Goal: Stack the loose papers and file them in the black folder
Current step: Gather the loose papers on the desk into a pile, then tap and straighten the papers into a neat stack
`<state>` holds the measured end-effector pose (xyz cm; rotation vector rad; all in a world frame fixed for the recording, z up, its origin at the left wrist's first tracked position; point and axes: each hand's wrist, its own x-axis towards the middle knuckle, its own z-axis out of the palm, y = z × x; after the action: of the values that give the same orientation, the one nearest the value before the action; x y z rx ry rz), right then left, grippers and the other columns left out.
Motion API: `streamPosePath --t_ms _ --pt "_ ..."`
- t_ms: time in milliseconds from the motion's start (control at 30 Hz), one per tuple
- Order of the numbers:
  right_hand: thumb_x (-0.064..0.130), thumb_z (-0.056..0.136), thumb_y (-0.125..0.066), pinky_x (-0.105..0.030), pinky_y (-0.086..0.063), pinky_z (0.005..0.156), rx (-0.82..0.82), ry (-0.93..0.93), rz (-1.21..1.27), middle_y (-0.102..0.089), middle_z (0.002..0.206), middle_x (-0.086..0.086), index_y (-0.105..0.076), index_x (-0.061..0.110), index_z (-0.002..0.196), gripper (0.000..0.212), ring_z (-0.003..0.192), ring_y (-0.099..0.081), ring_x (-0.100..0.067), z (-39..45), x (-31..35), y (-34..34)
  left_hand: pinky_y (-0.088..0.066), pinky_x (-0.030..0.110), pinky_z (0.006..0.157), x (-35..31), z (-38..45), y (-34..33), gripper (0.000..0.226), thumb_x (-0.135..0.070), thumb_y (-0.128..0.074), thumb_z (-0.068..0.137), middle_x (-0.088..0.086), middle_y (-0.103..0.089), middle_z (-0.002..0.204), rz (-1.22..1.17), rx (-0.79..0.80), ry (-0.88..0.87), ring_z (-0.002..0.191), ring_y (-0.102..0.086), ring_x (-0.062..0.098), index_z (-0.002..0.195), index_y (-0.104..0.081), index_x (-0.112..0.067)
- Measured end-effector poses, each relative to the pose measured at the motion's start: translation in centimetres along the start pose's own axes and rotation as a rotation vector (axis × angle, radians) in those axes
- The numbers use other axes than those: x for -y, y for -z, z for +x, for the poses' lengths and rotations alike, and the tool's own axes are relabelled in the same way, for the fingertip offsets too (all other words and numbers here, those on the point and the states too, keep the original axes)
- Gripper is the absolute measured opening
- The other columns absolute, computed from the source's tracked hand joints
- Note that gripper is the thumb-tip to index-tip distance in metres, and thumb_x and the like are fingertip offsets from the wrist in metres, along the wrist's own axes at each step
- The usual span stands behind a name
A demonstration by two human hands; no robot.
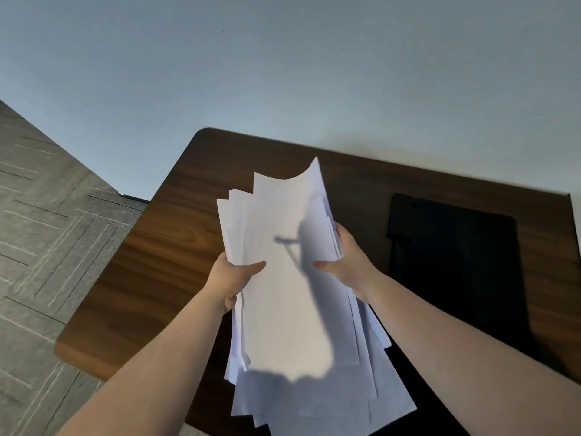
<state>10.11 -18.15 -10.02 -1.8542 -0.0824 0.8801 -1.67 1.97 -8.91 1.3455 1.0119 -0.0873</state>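
- White papers (283, 278) are fanning unevenly, edges misaligned, top corner curling.
- Left hand (232, 278) and right hand (349, 262) are pinching the sides.
- Black folder (452, 262) is lying closed on the table (157, 262).

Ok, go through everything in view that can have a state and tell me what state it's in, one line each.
Stack of white papers: held up off the table, edges uneven and fanned, not yet squared.
Black folder: lying flat on the table, closed, untouched.
Left hand: gripping the stack's left edge.
Right hand: gripping the stack's right edge.
Wooden table: bearing only the folder.
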Motion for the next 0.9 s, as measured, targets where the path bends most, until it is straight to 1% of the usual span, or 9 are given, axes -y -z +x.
streamPosePath --t_ms 67,167,233,267,333,467,633,833,900 --pt "0.009 0.079 -0.075 -0.033 -0.028 0.109 -0.007 -0.034 0.103 -0.018 0.159 0.006 -0.005 0.025 0.153 0.103 0.144 -0.022 -0.019 0.3 -0.1 0.4 -0.033 0.019 0.038 -0.1 0.1 -0.1 0.046 -0.019 -0.081 0.074 0.001 -0.071 0.103 0.024 -0.059 -0.007 0.069 -0.063 0.021 0.115 -0.061 -0.023" --pt "0.013 0.076 -0.078 -0.037 -0.027 0.110 -0.077 -0.056 0.208 -0.014 0.160 0.001 0.004 0.024 0.153 0.113 0.145 -0.020 -0.023 0.7 0.4 1.3 -0.031 0.024 0.046 -1.3 -0.1 0.2 0.046 -0.029 -0.083 0.066 0.004 -0.070 0.096 0.041 -0.009 -0.063 0.062 -0.053 0.026 0.108 -0.064 -0.030" --pt "0.017 0.074 -0.080 -0.035 -0.030 0.106 -0.107 -0.057 0.274 -0.018 0.159 0.000 0.009 0.021 0.152 0.118 0.143 -0.025 -0.024 0.9 0.8 1.7 -0.052 0.037 0.072 -2.6 -0.3 0.2 0.054 -0.023 -0.085 0.064 0.003 -0.074 0.108 -0.012 0.089 -0.142 0.084 -0.070 0.035 0.115 -0.065 -0.026" --pt "0.019 0.072 -0.082 -0.034 -0.032 0.104 -0.111 -0.058 0.316 -0.020 0.157 0.000 0.008 0.020 0.152 0.121 0.142 -0.027 -0.024 1.1 0.9 1.9 -0.052 0.046 0.089 -3.5 -0.5 0.1 0.057 -0.015 -0.084 0.066 0.006 -0.073 0.113 -0.044 0.132 -0.186 0.099 -0.070 0.034 0.119 -0.064 -0.019" --pt "0.030 0.059 -0.090 -0.035 -0.034 0.107 -0.074 -0.063 0.399 -0.029 0.155 0.002 -0.007 0.022 0.153 0.126 0.138 -0.036 -0.023 1.0 1.7 2.5 -0.049 0.052 0.100 -5.5 -1.2 0.0 0.058 -0.003 -0.079 0.069 0.012 -0.071 0.117 -0.079 0.197 -0.256 0.109 -0.067 0.032 0.124 -0.061 -0.009" --pt "0.028 0.059 -0.088 -0.044 -0.038 0.109 0.207 -0.056 0.520 -0.068 0.123 -0.007 -0.063 0.015 0.124 0.071 0.116 -0.063 -0.025 0.6 3.6 4.8 -0.052 0.049 0.095 -9.6 -2.1 0.1 0.068 -0.011 -0.084 0.057 0.014 -0.072 0.115 -0.082 0.258 -0.366 0.108 -0.068 0.034 0.122 -0.062 -0.005" --pt "0.024 0.053 -0.090 -0.050 -0.027 0.115 0.229 0.039 0.535 -0.069 0.122 -0.008 -0.070 0.011 0.115 0.067 0.123 -0.056 -0.029 0.4 7.3 6.3 -0.060 0.037 0.083 -14.3 -3.0 0.4 0.050 -0.003 -0.085 0.058 0.007 -0.077 0.102 -0.084 0.289 -0.499 0.098 -0.072 0.027 0.105 -0.071 -0.013" --pt "0.005 0.082 -0.069 -0.030 -0.054 0.090 -0.009 0.286 0.582 -0.075 0.105 -0.004 -0.069 0.004 0.112 0.030 0.102 -0.070 -0.019 -2.2 12.7 7.7 -0.060 0.024 0.074 -17.9 -4.3 1.5 0.067 -0.024 -0.093 0.047 0.001 -0.079 0.092 0.012 0.185 -0.654 0.089 -0.075 0.017 0.106 -0.068 -0.005" --pt "0.004 0.082 -0.068 -0.023 -0.055 0.082 -0.021 0.358 0.547 -0.077 0.100 0.003 -0.069 0.008 0.109 0.027 0.096 -0.072 -0.011 -2.9 13.8 7.6 -0.057 0.015 0.065 -17.6 -4.4 1.3 0.050 -0.026 -0.090 0.056 -0.007 -0.079 0.081 0.015 0.139 -0.596 0.079 -0.074 0.004 0.098 -0.071 -0.008"
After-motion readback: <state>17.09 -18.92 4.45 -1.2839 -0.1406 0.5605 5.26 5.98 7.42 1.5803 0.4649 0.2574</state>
